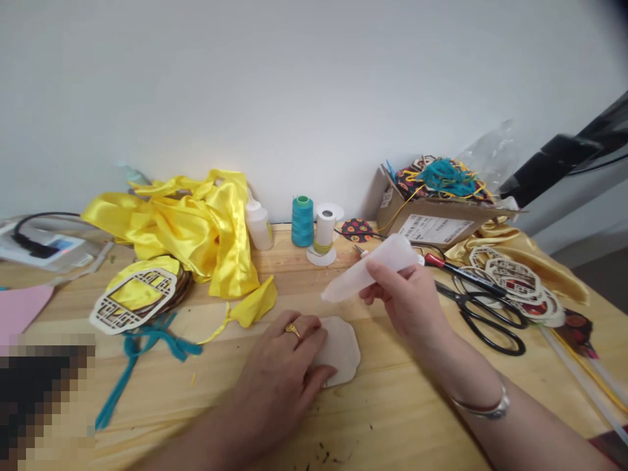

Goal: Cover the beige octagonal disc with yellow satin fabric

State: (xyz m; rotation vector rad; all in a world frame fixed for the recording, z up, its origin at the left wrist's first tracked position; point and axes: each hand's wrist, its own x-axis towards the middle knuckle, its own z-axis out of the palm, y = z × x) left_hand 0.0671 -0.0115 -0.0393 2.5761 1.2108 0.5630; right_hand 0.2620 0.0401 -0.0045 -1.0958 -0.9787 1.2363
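Note:
My left hand, with a ring on one finger, rests on a pale scallop-edged wooden plaque lying flat on the table. Its fingers curl over the plaque's left part and the thumb is at the lower edge, hiding that side. Just above and to the right, my right hand is wrapped round a translucent white squeeze bottle. The bottle is tilted, its narrow end pointing down and left, a little above the plaque and apart from it.
Yellow satin cloth, a white bottle, a teal thread cone and a white roll stand behind. Cut-out wooden frames and teal ribbon lie left. Black scissors and a cardboard box are right.

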